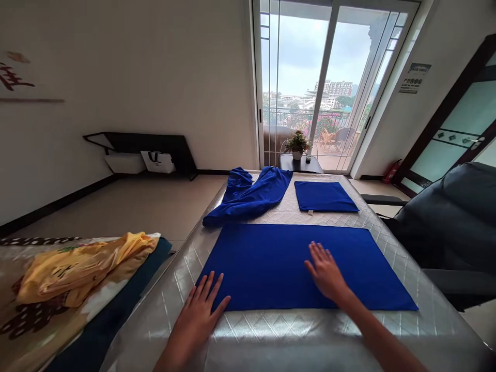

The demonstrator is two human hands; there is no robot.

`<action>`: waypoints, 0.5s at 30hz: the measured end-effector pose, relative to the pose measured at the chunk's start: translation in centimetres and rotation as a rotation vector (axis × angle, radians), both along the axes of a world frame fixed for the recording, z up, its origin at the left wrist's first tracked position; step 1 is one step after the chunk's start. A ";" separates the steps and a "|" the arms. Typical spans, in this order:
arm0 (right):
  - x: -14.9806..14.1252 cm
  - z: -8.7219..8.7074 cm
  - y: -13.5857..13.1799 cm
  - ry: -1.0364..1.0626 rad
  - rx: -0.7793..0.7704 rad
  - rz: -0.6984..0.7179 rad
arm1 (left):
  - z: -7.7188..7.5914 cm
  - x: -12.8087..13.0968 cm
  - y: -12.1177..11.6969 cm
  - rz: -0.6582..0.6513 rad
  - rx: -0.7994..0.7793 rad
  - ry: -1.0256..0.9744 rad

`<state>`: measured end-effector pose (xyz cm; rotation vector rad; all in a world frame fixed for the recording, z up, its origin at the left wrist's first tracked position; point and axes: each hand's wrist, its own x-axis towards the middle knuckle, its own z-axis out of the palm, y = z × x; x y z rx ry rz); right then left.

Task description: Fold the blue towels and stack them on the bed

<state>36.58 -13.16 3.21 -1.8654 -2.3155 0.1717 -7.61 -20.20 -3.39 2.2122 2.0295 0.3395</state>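
A blue cloth lies spread out flat as a long rectangle on a plastic-covered mattress. My left hand rests at its near left corner, fingers spread. Over the right half of the same cloth is my right hand, palm down with fingers stretched out and nothing held. Beyond it, a smaller folded blue cloth with a white tag lies at the far right. A crumpled blue garment or cloth is heaped at the far left, touching or close to the spread cloth's edge.
On the left, a yellow cloth lies on patterned bedding. A black armchair stands close on the right. Past the mattress is a small table with a potted plant, before a sliding glass door.
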 end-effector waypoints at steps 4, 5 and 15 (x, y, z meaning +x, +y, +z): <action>-6.4 0.1 -4.1 0.121 -0.097 0.196 | 0.6 0.2 -0.1 0.001 -0.043 0.026; -6.7 0.0 -4.7 0.131 -0.110 0.212 | 0.9 0.4 -0.1 0.007 -0.052 0.035; 10.8 -3.5 -6.0 -0.045 -0.073 -0.210 | 1.9 0.3 0.6 0.033 -0.124 0.039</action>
